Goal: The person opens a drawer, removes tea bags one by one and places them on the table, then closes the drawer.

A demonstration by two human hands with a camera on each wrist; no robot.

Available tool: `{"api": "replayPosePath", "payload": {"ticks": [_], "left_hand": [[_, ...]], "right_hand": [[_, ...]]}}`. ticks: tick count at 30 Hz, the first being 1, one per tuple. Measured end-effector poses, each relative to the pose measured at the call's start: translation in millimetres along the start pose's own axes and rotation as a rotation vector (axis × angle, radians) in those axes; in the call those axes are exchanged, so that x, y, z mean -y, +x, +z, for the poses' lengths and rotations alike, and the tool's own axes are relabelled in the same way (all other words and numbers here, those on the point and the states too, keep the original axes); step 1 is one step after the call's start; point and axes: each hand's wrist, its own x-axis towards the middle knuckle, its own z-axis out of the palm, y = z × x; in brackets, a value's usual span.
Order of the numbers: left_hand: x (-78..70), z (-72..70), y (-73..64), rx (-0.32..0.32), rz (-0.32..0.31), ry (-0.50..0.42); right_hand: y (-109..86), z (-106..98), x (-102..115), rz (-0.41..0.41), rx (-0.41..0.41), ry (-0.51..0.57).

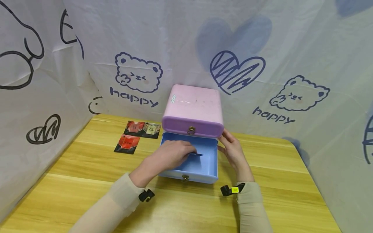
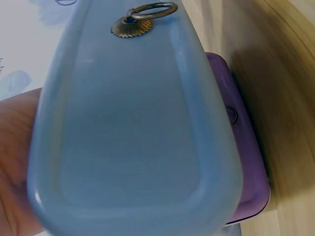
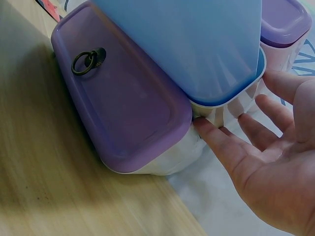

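Observation:
A small drawer cabinet with a pink top (image 1: 195, 100) stands against the back wall. Its blue drawer (image 1: 209, 165) is pulled out, beneath a purple drawer front (image 1: 175, 125). My left hand (image 1: 173, 153) reaches down into the blue drawer and pinches a thin dark packet (image 1: 197, 154). From the left wrist, the blue drawer front (image 2: 128, 118) hides most of that hand. My right hand (image 1: 234, 153) rests its extended fingertips on the cabinet's right side. In the right wrist view, a lower purple drawer front (image 3: 133, 98) shows below the blue drawer.
Left of the cabinet, on the wooden table (image 1: 96, 161), lie a red-and-black packet (image 1: 127, 143), another red one (image 1: 134, 127) and a packet with a pale label (image 1: 151, 130). A printed white cloth (image 1: 180, 42) hangs behind and at both sides.

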Motion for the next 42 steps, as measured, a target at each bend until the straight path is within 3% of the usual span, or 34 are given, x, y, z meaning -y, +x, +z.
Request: {"api": "replayPosePath", "payload": {"ticks": [7,21,32,42], "left_hand": [[0.4,-3.4,-11.4,-0.051,-0.018,-0.037],[10.1,-5.0,-36.7,-0.291,0.087,-0.087],[29.4,-13.0,-56.7,-0.453,0.108,-0.009],[57.3,-16.4,-72.0,-0.588,0.133,0.075]], "right_hand": [[0.1,0.6,0.5,-0.006,0.003,0.012],[0.3,0.9,0.6,-0.012,0.012,0.019],[-0.9,0.9,0.8,-0.005,-0.001,0.013],[-0.7,0.5,1.3,0.005,-0.004,-0.003]]}}
